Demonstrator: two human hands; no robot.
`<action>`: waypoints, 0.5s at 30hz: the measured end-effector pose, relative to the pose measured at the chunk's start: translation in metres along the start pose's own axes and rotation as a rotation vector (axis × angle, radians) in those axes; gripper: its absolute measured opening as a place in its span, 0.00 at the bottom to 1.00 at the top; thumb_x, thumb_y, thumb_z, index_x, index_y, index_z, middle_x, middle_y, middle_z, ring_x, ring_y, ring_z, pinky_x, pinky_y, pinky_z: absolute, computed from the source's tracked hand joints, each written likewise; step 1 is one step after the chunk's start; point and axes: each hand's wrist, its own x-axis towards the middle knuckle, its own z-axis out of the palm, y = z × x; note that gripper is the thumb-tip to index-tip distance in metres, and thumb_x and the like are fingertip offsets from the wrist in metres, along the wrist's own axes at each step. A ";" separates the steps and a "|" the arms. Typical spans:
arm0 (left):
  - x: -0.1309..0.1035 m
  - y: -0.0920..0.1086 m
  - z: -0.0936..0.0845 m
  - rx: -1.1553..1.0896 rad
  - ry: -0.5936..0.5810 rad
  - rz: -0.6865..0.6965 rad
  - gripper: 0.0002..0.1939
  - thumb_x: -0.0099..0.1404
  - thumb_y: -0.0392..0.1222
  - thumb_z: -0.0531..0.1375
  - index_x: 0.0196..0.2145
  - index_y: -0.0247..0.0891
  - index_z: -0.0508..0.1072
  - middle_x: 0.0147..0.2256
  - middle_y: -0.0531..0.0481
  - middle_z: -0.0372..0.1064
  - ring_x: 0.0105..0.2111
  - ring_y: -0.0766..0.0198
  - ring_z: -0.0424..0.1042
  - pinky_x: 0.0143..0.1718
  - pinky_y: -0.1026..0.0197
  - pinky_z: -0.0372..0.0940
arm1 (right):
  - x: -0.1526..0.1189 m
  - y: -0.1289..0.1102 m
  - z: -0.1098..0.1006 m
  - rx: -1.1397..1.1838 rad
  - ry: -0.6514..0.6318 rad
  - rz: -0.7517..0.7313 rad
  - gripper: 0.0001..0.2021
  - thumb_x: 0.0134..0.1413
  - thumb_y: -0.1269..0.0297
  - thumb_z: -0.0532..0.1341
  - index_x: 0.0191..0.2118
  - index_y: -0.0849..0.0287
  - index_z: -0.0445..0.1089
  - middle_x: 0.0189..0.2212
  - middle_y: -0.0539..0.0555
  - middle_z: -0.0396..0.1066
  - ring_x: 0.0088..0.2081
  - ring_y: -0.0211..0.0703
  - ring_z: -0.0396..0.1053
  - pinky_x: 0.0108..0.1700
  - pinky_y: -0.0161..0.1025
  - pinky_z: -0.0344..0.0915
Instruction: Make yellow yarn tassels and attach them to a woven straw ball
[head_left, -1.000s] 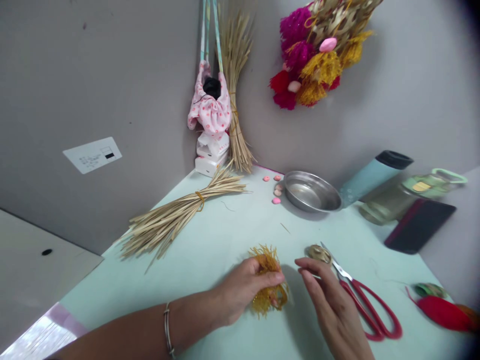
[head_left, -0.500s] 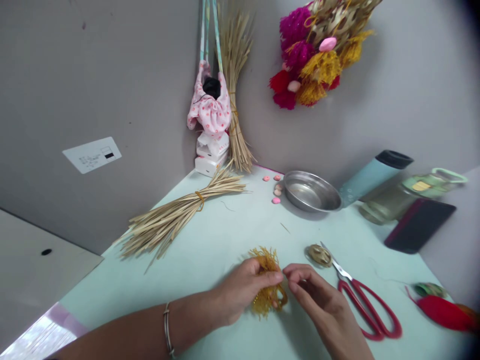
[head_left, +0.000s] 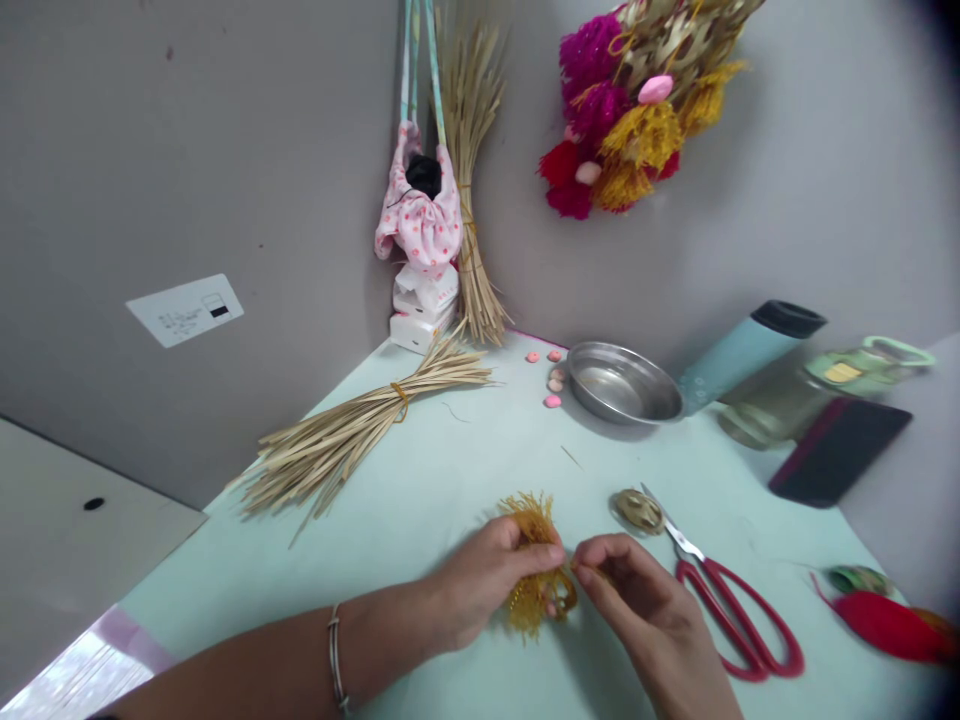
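My left hand (head_left: 487, 570) is closed around a mustard-yellow yarn tassel (head_left: 529, 606). The tassel's frayed ends fan out above and below the thumb, and a loop of yarn shows at its right side. Just to the right, my right hand (head_left: 637, 590) pinches thumb and forefinger together close to the tassel, on what looks like a thin strand of yellow yarn; the fingers mostly hide it. Red-handled scissors (head_left: 739, 620) lie beside my right hand, blades pointing away. Touching their blade is a small tan woven piece (head_left: 637, 510).
A tied straw bundle (head_left: 360, 420) lies at the left. Further back are pink beads (head_left: 553, 401), a metal bowl (head_left: 624, 385), a blue tumbler (head_left: 750, 355), a clear bottle (head_left: 780, 405) and a phone (head_left: 840, 450). Red yarn (head_left: 889, 625) lies far right. Colourful tassels (head_left: 637, 130) hang above.
My right hand has shifted slightly down and its fingertips have drawn a little away from the left thumb. My left hand still holds the tassel in nearly the same place.
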 end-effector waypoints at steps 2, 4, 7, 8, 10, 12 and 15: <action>0.000 -0.001 0.000 0.021 0.016 -0.008 0.25 0.49 0.55 0.67 0.35 0.34 0.67 0.27 0.51 0.66 0.24 0.68 0.66 0.29 0.61 0.61 | -0.001 -0.001 0.000 -0.035 -0.014 -0.017 0.09 0.55 0.56 0.62 0.33 0.56 0.69 0.29 0.51 0.69 0.34 0.46 0.67 0.36 0.36 0.66; 0.000 -0.002 0.000 0.041 0.021 -0.012 0.26 0.49 0.57 0.67 0.35 0.34 0.66 0.28 0.52 0.66 0.24 0.68 0.66 0.29 0.61 0.61 | -0.002 -0.001 0.001 -0.101 -0.026 -0.078 0.08 0.57 0.57 0.61 0.33 0.55 0.70 0.30 0.52 0.70 0.36 0.46 0.68 0.38 0.37 0.66; -0.001 -0.002 0.000 0.062 0.013 -0.008 0.25 0.49 0.58 0.65 0.34 0.35 0.65 0.27 0.54 0.65 0.23 0.69 0.65 0.29 0.62 0.61 | -0.003 0.001 0.002 -0.224 -0.027 -0.231 0.06 0.59 0.61 0.59 0.34 0.55 0.71 0.31 0.53 0.70 0.36 0.47 0.69 0.38 0.38 0.66; -0.001 -0.002 0.000 0.065 0.016 -0.005 0.25 0.49 0.59 0.65 0.34 0.36 0.65 0.27 0.54 0.64 0.23 0.69 0.65 0.29 0.62 0.61 | -0.004 0.002 0.003 -0.264 -0.025 -0.282 0.05 0.60 0.63 0.58 0.35 0.54 0.71 0.32 0.53 0.70 0.36 0.46 0.70 0.38 0.38 0.66; -0.001 -0.001 0.000 0.063 0.032 -0.007 0.25 0.49 0.59 0.65 0.34 0.35 0.65 0.27 0.54 0.63 0.23 0.69 0.65 0.29 0.62 0.61 | -0.005 0.005 0.003 -0.350 -0.021 -0.379 0.06 0.61 0.67 0.57 0.39 0.54 0.72 0.34 0.54 0.71 0.37 0.46 0.70 0.38 0.37 0.67; -0.002 -0.001 0.000 0.060 0.041 -0.015 0.26 0.49 0.59 0.65 0.34 0.35 0.65 0.27 0.54 0.63 0.24 0.69 0.65 0.28 0.62 0.62 | -0.005 0.007 0.004 -0.446 0.000 -0.483 0.10 0.60 0.70 0.56 0.44 0.52 0.71 0.36 0.54 0.71 0.37 0.45 0.70 0.38 0.38 0.67; -0.002 -0.001 0.000 0.058 0.036 -0.020 0.27 0.49 0.59 0.66 0.35 0.35 0.65 0.27 0.55 0.63 0.23 0.69 0.65 0.29 0.62 0.62 | -0.005 0.008 0.005 -0.605 0.058 -0.656 0.14 0.58 0.74 0.57 0.47 0.52 0.70 0.35 0.54 0.71 0.36 0.45 0.69 0.37 0.40 0.66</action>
